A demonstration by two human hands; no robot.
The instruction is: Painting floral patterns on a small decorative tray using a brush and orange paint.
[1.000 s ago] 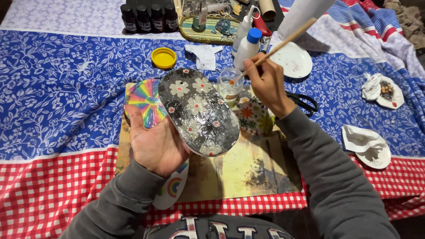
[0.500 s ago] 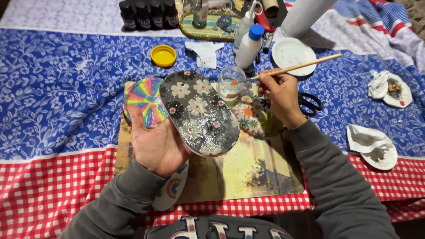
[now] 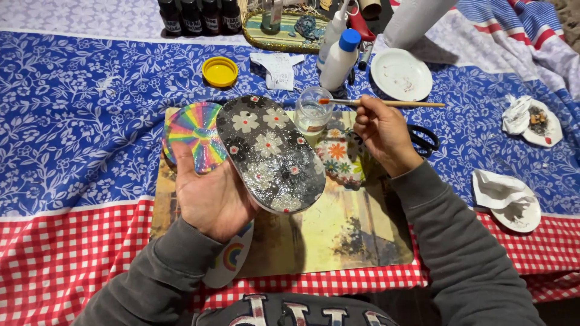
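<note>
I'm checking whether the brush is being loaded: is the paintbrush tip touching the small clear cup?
Cannot tell. In the head view the paintbrush tip, held by the right hand, overlaps the far rim of the clear cup, but one angle can't show contact or a hover.

The oval board (image 3: 269, 154) looks shiny and glittery, with painted flowers. The round disc (image 3: 196, 136) gleams in rainbow colours. The brush (image 3: 386, 103) has a smooth wooden handle. The little cup (image 3: 313, 110) is clear plastic. The tablecloth (image 3: 78, 121) is soft, matt cloth.
</note>
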